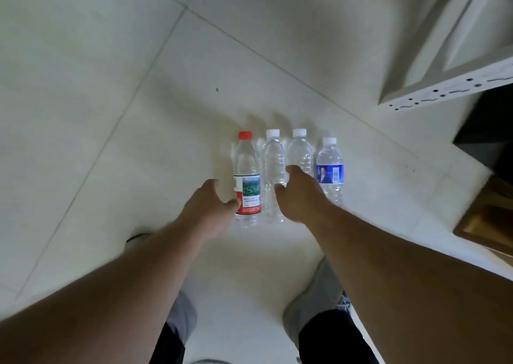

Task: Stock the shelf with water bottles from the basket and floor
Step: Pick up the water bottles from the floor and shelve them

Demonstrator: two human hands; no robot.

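Left hand (211, 205) curling round red-capped bottle (247, 180); right hand (298, 194) grasping third bottle (299, 152); four upright on floor (111, 114).

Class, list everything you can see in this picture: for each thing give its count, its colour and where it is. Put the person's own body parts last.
red-capped bottle: one, clear with a red, white and green label, left end of the floor row.
unlabelled bottles: two, clear with white caps, middle of the row.
blue-label bottle: one, clear with a white cap, right end of the row.
floor: pale tiles with grey joints.
shelf: one, white metal with slotted edge, upper right.
wooden thing: one, brown, right edge; cannot tell what it is.
left hand: at the red-capped bottle, thumb on its label.
right hand: reaching around the third bottle.
shoes: two, grey, bottom.
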